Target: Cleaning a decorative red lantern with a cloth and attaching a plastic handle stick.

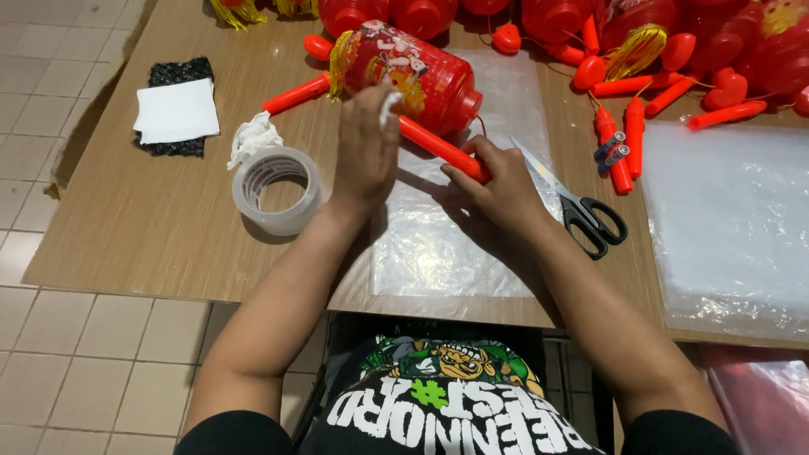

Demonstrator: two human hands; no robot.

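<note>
A red toy lantern (421,76) with printed pictures and a yellow tassel lies on its side on the wooden table (152,211). An orange-red stick handle (438,147) runs from it toward me. My right hand (497,185) grips the near end of that handle. My left hand (366,152) rests against the lantern's side with a small white scrap pinched at its fingertips. Both hands work over a clear plastic bag (438,244) lying flat on the table.
A roll of clear tape (278,190) and a crumpled white tissue (253,135) lie left of my hands. Black-handled scissors (581,211) and two batteries (611,147) lie to the right. More red lanterns, sticks (632,135) and plastic sheets (733,219) fill the far and right side.
</note>
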